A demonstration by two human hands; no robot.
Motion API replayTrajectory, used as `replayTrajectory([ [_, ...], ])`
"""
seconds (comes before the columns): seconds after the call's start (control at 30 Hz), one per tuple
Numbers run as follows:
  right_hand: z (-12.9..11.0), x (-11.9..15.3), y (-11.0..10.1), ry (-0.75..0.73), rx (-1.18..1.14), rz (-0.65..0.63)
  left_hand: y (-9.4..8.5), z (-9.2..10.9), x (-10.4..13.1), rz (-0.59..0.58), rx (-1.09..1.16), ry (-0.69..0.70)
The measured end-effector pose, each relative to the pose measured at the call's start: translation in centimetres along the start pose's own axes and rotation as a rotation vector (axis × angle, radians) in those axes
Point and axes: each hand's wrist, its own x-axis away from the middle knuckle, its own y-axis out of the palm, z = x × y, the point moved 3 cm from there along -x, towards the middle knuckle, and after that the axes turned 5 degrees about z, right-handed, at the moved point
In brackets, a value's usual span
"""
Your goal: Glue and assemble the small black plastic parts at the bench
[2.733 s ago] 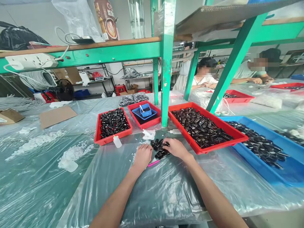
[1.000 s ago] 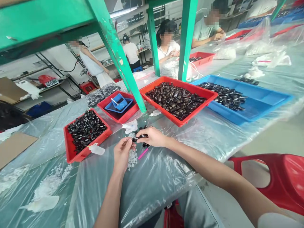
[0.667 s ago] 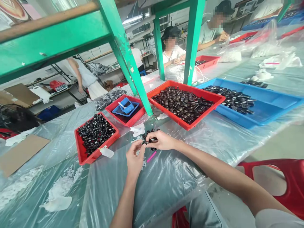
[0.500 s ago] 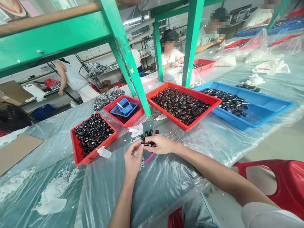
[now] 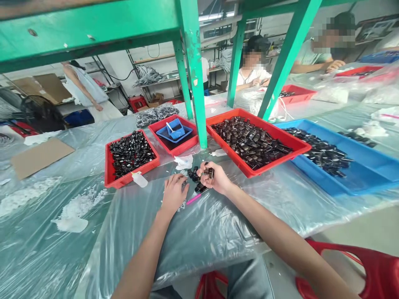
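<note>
My right hand [image 5: 215, 178] holds a small black part [image 5: 209, 172] between thumb and fingers, lifted a little above the plastic-covered table [image 5: 199, 236]. My left hand [image 5: 173, 194] rests on the sheet just left of it, fingers curled beside a few white bits [image 5: 181, 204]; whether it holds anything is hidden. A small heap of black parts [image 5: 195, 177] lies between the two hands. A pink stick [image 5: 193, 199] lies under the right hand.
A red tray of black parts [image 5: 130, 154] and a white squeeze bottle [image 5: 139, 180] sit left. A red tray with a blue scoop [image 5: 174, 132], a larger red tray [image 5: 254, 141] and a blue tray [image 5: 339, 160] stand behind a green post [image 5: 196, 83]. Other people work at the far side. A red stool [image 5: 352, 270] stands lower right.
The two hands have come apart: the right hand turned and raised its black part, the left dropped onto the sheet. The view swung back leftward.
</note>
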Motion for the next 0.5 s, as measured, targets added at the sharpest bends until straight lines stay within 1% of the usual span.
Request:
replayTrajectory([
  [0.07,0.1,-0.2,-0.2,0.007,0.063,0.033,0.1,0.4,-0.1,-0.003,-0.041,0.014],
  [0.13,0.0,-0.4,-0.4,-0.043,0.241,0.072,0.0,0.6,-0.2,0.006,-0.054,0.025],
  [0.17,-0.2,-0.4,-0.5,-0.114,0.381,0.091,0.0,0.6,-0.2,0.014,-0.051,0.028],
  [0.23,-0.8,-0.2,-0.4,-0.318,0.715,0.107,-0.2,0.6,-0.2,0.034,-0.029,0.032],
  [0.27,-1.0,0.1,-0.3,-0.410,0.876,0.091,-0.3,0.6,-0.2,0.048,-0.011,0.028],
  [0.3,-1.2,0.4,-0.2,-0.471,1.017,0.055,-0.4,0.6,-0.3,0.064,0.012,0.017],
  [0.33,-1.3,0.8,-0.1,-0.492,1.136,0.007,-0.6,0.5,-0.3,0.086,0.039,-0.002],
  [0.4,-1.2,1.4,-0.3,-0.448,1.327,-0.081,-1.1,0.4,-0.3,0.139,0.103,-0.062],
  [0.43,-1.1,1.6,-0.5,-0.415,1.407,-0.106,-1.3,0.3,-0.4,0.169,0.141,-0.097],
  [0.5,-1.0,1.6,-1.0,-0.369,1.537,-0.113,-1.8,0.1,-0.4,0.230,0.228,-0.157],
])
